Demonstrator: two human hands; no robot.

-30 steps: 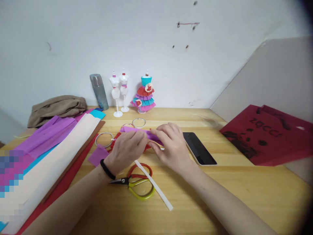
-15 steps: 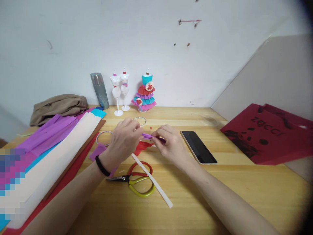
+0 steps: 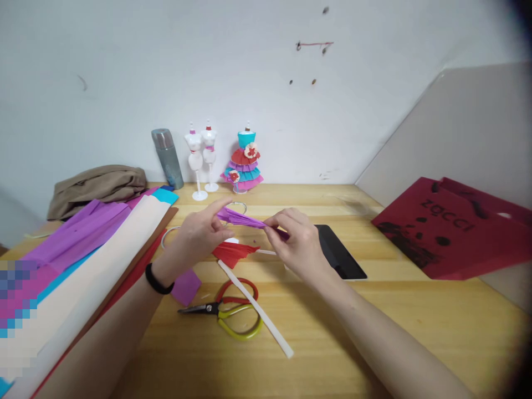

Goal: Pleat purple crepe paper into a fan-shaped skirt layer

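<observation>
My right hand [image 3: 295,238] pinches a strip of purple crepe paper [image 3: 241,217], gathered into pleats at the fingertips and fanning out to the left. At its wider end is my left hand [image 3: 203,226], thumb and forefinger spread apart, with no grip on the paper showing. Below the hands lies a pleated piece of red crepe paper [image 3: 235,252]. Closer to me are scissors [image 3: 218,310] with one red and one yellow handle, crossed by a narrow white strip [image 3: 257,310]. A small purple scrap [image 3: 186,287] rests beside my left wrist.
Crepe paper sheets [image 3: 112,244] are stacked at left. Behind stand a flask [image 3: 168,158], two bare white mannequins [image 3: 194,160] and one in a ruffled paper dress [image 3: 245,166]. A phone [image 3: 343,252] lies past my right hand; a red bag [image 3: 449,227] is farther right.
My left hand has opened from its pinch and shifted slightly left. The purple paper now shows a longer, fanned stretch between the hands. My right hand keeps its pinch.
</observation>
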